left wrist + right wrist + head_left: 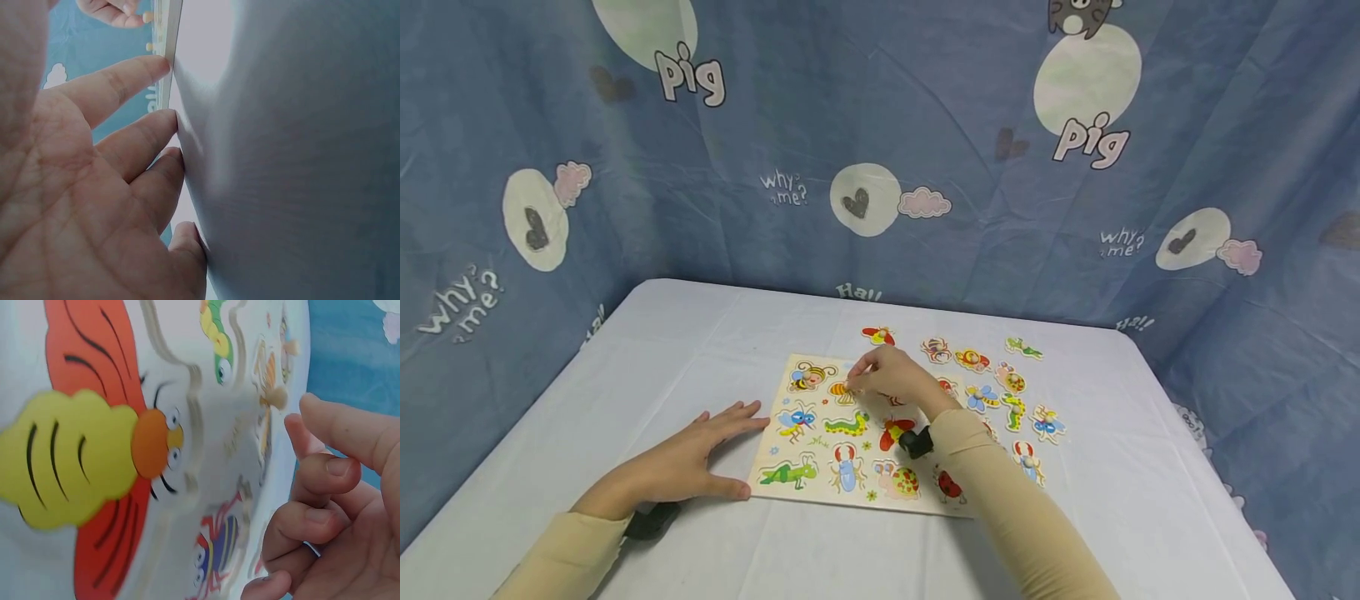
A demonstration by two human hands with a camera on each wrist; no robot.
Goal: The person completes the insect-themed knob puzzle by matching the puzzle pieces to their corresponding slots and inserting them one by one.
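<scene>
Orange-striped insect piece [841, 393] on board [820, 490]

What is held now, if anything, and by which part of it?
Nothing: the right hand is near but apart from the knob of the orange-striped insect, and the left hand only touches the puzzle board.

Your widest passage is on the left, where the white cloth-covered bench [700, 350] lies bare beyond your left hand [683, 458], which touches the left edge of the pale rectangular wooden board [822, 481]. Coming from the near right, your beige-sleeved right forearm [1015, 500] and black wrist camera [916, 443] block the board's right side. Your right hand [897, 377] occupies the far middle, a small round wooden knob [274, 398] standing just beside its fingers [344, 422]. Flat, brightly painted insect pieces [1013, 412] crowd the far right; outside them, you have bare bench.
</scene>
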